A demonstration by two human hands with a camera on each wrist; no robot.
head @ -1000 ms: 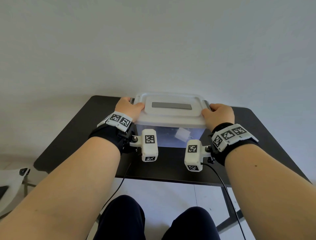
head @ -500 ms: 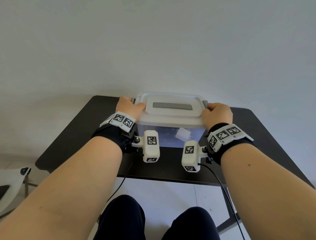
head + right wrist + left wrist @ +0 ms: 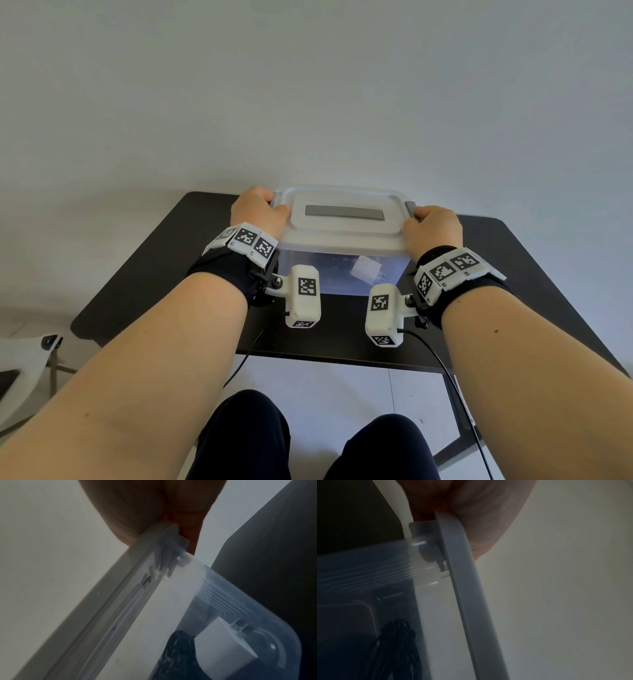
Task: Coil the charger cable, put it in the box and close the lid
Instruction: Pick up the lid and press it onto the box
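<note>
I see the white lid (image 3: 342, 219) sitting on top of the clear box (image 3: 329, 274), which stands on the dark table (image 3: 144, 267) near its far edge. My left hand (image 3: 257, 214) curls over the lid's left end, thumb on top and fingers wrapped down over the rim by the grey latch (image 3: 409, 208) side opposite; my right hand (image 3: 433, 228) grips the right end the same way, fingers closed over the edge just beside that latch. In the left wrist view the palm presses the lid's edge against the box rim. Through the clear wall I make out the white charger plug (image 3: 364, 272) and, in the right wrist view, the black coiled cable (image 3: 178, 654) lying just beside it inside the box. Whether the lid is seated all the way round I can't quite tell, as both wrist views are dim and blurred.
</note>
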